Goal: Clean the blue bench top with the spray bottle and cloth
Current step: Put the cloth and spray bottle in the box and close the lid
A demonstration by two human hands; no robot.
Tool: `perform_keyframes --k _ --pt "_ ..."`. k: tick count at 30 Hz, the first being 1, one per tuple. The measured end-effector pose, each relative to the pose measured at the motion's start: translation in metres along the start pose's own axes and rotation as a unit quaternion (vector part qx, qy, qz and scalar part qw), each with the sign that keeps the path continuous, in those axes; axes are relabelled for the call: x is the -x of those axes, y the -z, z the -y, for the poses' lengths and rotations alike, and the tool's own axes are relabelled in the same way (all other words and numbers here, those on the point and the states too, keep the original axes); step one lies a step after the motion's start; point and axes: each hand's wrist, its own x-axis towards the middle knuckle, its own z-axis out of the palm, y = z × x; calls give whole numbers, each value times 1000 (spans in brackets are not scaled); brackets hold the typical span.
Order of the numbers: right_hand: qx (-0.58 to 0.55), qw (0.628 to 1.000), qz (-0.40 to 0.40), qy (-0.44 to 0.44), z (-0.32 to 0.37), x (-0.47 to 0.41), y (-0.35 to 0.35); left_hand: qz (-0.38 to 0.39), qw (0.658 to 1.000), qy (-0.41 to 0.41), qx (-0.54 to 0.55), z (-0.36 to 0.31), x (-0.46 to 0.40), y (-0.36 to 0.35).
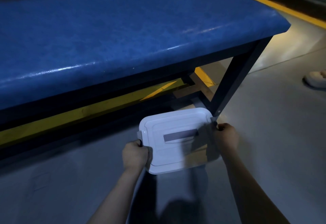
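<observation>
The blue padded bench top (123, 29) fills the upper left of the head view, on a dark metal frame (234, 80). Below its right end a white lidded plastic box (172, 140) stands on the floor. My left hand (135, 155) grips the grey latch on the box's left side. My right hand (225, 137) grips the grey latch on its right side. A grey handle lies flat in the lid's middle. No spray bottle or cloth is in view.
The grey concrete floor (273, 144) spreads to the right and in front. Yellow floor lines (264, 1) run behind and under the bench. Someone's light shoe (315, 79) shows at the right edge.
</observation>
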Motion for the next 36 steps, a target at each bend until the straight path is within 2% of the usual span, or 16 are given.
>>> perform_keyframes --k 5,7,10,13,15,25,29,34,36 --pt "57 998 12 39 -3 4 -4 8 988 -71 -134 -8 6 -4" --pt "63 997 14 42 -7 2 -7 7 985 -84 -148 -9 8 -4" --pt "48 998 23 45 -9 1 -5 6 993 -74 -87 -2 8 -1" --pt "-2 998 43 51 -13 2 1 25 999 -24 38 8 11 0" --pt "-21 998 48 34 -17 5 0 34 997 16 74 12 14 -2" --pt "-19 996 56 72 11 -28 -13 5 998 21 66 -9 -3 -14" --pt "33 992 59 107 34 -48 -17 4 997 29 77 -19 -18 -22" --pt "55 989 63 119 51 -68 -20 38 995 31 84 -27 -37 -30" --pt "103 987 47 117 55 -63 -20 54 997 20 42 -28 -36 -28"
